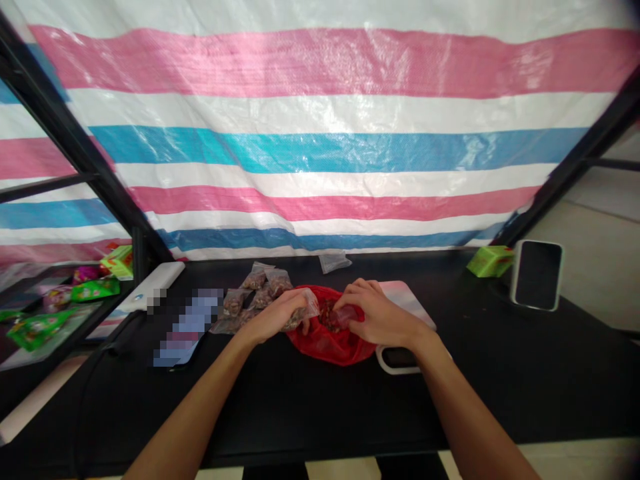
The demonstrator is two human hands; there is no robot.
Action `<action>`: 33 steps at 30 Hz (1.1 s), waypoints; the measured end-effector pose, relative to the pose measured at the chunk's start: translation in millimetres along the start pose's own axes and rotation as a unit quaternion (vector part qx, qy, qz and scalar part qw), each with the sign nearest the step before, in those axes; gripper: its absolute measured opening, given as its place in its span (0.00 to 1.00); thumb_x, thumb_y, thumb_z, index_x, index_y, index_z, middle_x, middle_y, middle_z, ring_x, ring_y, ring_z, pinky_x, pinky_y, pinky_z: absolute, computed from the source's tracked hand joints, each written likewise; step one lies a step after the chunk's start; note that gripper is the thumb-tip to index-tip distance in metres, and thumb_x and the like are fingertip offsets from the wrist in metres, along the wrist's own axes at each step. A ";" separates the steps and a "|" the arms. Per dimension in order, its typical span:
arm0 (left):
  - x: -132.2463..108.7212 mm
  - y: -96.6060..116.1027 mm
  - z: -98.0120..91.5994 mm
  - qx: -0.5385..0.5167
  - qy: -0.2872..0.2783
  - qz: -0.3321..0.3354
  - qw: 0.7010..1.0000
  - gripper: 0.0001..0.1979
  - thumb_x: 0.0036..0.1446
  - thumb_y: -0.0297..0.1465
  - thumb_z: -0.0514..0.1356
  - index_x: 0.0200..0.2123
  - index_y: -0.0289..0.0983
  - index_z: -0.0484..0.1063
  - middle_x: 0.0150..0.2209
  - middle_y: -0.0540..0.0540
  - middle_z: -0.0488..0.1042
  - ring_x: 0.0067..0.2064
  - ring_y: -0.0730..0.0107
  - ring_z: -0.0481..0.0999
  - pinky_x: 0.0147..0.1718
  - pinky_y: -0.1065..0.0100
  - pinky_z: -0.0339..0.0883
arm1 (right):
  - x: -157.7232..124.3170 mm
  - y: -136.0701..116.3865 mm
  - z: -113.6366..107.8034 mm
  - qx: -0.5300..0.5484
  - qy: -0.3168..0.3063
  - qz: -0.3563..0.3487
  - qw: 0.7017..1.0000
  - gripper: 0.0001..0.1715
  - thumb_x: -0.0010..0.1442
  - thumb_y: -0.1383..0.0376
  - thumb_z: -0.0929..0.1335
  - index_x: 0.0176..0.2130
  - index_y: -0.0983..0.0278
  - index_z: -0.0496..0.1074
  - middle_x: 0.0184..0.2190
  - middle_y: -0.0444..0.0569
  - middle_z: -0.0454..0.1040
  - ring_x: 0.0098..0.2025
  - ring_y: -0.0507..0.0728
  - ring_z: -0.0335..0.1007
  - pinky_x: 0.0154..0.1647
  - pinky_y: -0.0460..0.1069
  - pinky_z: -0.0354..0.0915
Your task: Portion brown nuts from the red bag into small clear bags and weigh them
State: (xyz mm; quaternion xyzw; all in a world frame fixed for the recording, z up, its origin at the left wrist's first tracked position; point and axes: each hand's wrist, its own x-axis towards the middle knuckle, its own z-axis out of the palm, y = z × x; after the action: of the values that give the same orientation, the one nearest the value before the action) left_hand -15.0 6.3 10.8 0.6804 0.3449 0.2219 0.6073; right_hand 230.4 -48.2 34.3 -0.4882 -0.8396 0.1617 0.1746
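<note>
A red plastic bag (pixel 330 347) with dark dried bits in it lies open on the black table (pixel 500 380) in front of me. My left hand (pixel 277 315) is closed on a small clear pouch (pixel 306 308) held at the bag's left rim. My right hand (pixel 373 312) reaches into the bag's mouth with fingers pinched on something I cannot make out. Several small filled clear pouches (pixel 255 293) lie in a cluster just left of the red bag.
A white scale (pixel 407 303) sits under my right hand. An empty clear pouch (pixel 334 261) lies near the striped tarp (pixel 320 133). A green box (pixel 490 260) and an upright phone (pixel 537 275) stand right. Green packets (pixel 95 290) lie at left.
</note>
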 end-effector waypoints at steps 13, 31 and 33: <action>1.8 -0.5 5.3 -0.060 0.018 -0.011 0.998 0.17 0.57 0.38 0.52 0.25 0.35 0.74 0.24 0.43 0.77 0.26 0.67 0.72 0.26 0.69 0.61 | 7.4 -3.8 13.7 0.022 -0.006 -0.021 1.000 0.19 0.57 0.71 0.72 0.46 0.54 0.77 0.47 0.41 0.79 0.50 0.57 0.70 0.54 0.54 0.52; 4.2 -5.8 5.0 -0.128 0.020 -0.045 0.991 0.17 0.57 0.40 0.54 0.23 0.35 0.69 0.19 0.47 0.70 0.21 0.73 0.64 0.22 0.70 0.54 | 10.1 -1.3 23.5 -0.059 0.020 -0.003 0.998 0.17 0.61 0.71 0.70 0.49 0.57 0.71 0.48 0.45 0.77 0.47 0.57 0.72 0.48 0.52 0.52; 3.5 -3.6 4.8 -0.143 0.016 -0.051 0.988 0.18 0.58 0.41 0.53 0.24 0.35 0.70 0.19 0.46 0.70 0.21 0.72 0.65 0.23 0.70 0.54 | 10.1 -1.4 23.2 -0.057 0.013 0.001 0.998 0.13 0.61 0.68 0.71 0.47 0.58 0.72 0.45 0.44 0.77 0.46 0.57 0.72 0.47 0.53 0.52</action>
State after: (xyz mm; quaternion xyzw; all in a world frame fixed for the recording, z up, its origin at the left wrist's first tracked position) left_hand -9.9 5.7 6.0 0.5648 0.3532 0.2486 0.7032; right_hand 214.2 -42.4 15.8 -0.5003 -0.8447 0.1073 0.1567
